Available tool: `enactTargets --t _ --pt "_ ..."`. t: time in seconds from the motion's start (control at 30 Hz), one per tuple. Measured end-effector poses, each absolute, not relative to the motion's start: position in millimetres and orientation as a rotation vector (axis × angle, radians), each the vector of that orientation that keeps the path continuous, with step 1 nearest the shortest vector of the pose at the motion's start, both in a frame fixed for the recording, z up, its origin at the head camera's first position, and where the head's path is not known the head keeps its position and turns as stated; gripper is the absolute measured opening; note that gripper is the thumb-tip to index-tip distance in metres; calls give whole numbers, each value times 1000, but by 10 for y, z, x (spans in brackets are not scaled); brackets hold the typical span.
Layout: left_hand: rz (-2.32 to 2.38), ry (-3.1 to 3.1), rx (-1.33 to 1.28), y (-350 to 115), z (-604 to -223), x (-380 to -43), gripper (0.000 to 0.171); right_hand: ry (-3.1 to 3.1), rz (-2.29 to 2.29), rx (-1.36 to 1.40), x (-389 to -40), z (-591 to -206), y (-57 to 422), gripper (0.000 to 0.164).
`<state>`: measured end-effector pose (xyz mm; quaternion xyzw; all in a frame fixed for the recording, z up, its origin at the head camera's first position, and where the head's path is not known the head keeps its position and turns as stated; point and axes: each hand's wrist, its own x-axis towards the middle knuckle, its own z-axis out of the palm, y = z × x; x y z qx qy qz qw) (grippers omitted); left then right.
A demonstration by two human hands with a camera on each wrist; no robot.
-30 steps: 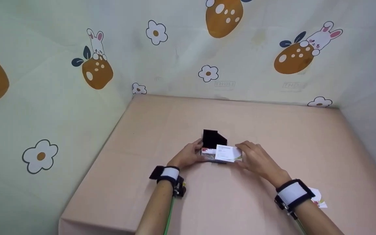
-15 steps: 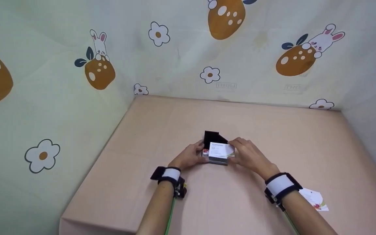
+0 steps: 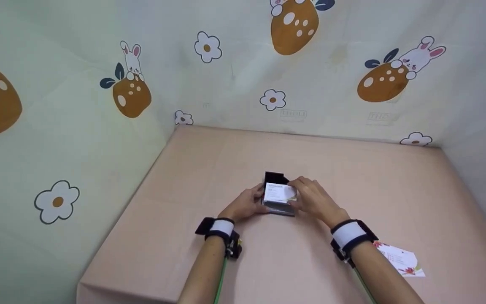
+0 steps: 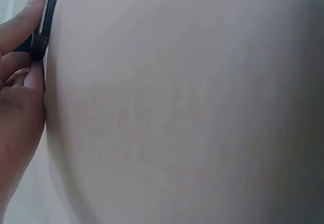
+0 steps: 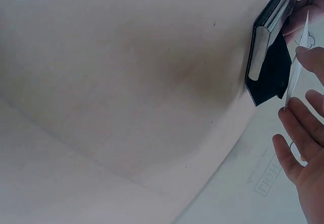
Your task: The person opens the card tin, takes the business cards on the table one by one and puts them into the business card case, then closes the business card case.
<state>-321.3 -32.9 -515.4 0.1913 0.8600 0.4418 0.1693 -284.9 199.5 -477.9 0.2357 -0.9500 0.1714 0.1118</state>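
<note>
A small black business card case lies on the table with its dark lid raised at the back. My left hand grips the case's left side, thumb at the front edge; the left wrist view shows fingers and thumb about its end. Between thumb and fingertips my right hand pinches a white business card, printed with small text and a green curve. In the right wrist view the card appears edge-on, apart from the case, whose tray has a metallic side. The card hides much of the case's inside.
Beside my right forearm, another card with red flower print lies on the pink tablecloth. Straps with small cameras circle both wrists, and a green cable runs along each forearm. A patterned curtain stands behind the table.
My right hand has moved left with the card, from the case's right side to over the case. The left hand keeps its grip. More of the loose card at the right now shows.
</note>
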Motion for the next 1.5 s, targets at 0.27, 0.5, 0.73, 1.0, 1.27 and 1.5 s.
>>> enactTargets --t 0.27,0.5,0.73,1.0,1.27,1.5 --pt "1230 2461 561 -327 -5182 -3213 56 -2797 545 659 -2881 -4877 2012 50" --pt "1234 2454 590 -332 -5179 -3223 57 -2785 570 656 -2904 -4916 1994 45" --pt "1247 2443 592 -341 -5182 -3213 58 -2786 562 641 -2926 -4957 1960 43" --pt "1243 2458 615 -336 -5209 -3210 62 -2818 563 605 -2938 -5011 1941 40" --pt "1238 2466 633 -335 -5216 -3221 60 -2847 558 580 -2936 -5019 1916 31" --pt "1254 2462 614 -343 -5178 -3230 63 -2807 525 626 -2906 -5020 1894 24"
